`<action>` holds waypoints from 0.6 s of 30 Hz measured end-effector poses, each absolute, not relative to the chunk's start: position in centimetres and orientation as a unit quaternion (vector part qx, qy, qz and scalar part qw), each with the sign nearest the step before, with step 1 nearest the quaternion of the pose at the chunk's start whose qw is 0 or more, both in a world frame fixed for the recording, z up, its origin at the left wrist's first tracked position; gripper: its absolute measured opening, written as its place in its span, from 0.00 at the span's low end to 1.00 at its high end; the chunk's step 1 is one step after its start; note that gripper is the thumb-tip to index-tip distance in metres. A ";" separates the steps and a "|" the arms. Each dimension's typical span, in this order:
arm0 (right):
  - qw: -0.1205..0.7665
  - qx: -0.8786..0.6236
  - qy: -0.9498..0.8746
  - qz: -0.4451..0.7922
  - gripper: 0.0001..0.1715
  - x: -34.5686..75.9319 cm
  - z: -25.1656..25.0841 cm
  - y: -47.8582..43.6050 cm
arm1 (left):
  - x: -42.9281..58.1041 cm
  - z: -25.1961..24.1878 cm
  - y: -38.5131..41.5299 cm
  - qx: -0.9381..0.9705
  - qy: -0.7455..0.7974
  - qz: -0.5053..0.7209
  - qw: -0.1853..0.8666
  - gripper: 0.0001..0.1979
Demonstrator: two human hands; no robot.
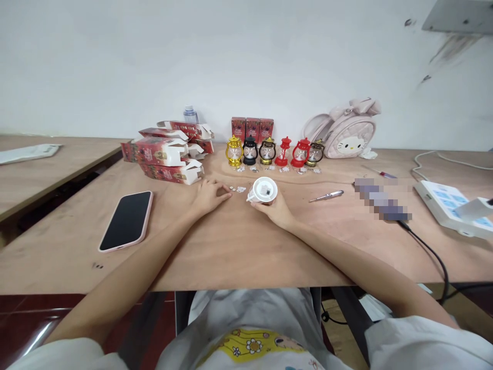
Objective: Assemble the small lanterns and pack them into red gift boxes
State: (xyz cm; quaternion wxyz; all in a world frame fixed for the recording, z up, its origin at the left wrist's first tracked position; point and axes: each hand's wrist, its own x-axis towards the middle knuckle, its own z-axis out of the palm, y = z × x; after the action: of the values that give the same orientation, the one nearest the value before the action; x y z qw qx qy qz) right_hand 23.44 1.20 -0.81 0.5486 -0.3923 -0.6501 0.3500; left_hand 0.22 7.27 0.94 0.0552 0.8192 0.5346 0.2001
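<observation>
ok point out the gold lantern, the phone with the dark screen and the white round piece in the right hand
gold lantern (234,153), head view: middle of its body
phone (127,221), head view: middle of its dark screen
white round piece (264,189), head view: its round face

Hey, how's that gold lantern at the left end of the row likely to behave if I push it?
The gold lantern would probably tip if pushed near its top, being taller than its base is wide. Its shiny surface may feel slippery. Nudged right, it would likely bump the black lantern close beside it.
</observation>
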 end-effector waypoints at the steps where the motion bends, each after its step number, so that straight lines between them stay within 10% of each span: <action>1: 0.552 -0.390 -0.650 0.346 0.32 23.4 -0.8 1.2 | 0.4 0.9 7.2 0.818 0.536 0.200 0.055 0.12; 18: 0.524 -0.407 -0.703 0.256 0.27 23.3 0.9 -0.5 | 1.4 2.8 5.4 0.846 0.521 0.062 -0.095 0.11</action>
State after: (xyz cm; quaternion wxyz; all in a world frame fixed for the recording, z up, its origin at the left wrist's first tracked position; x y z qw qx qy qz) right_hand 23.34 -0.46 0.87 0.5235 -0.4071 -0.7034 0.2559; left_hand 1.40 5.43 2.79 -0.0947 0.8463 0.5206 0.0615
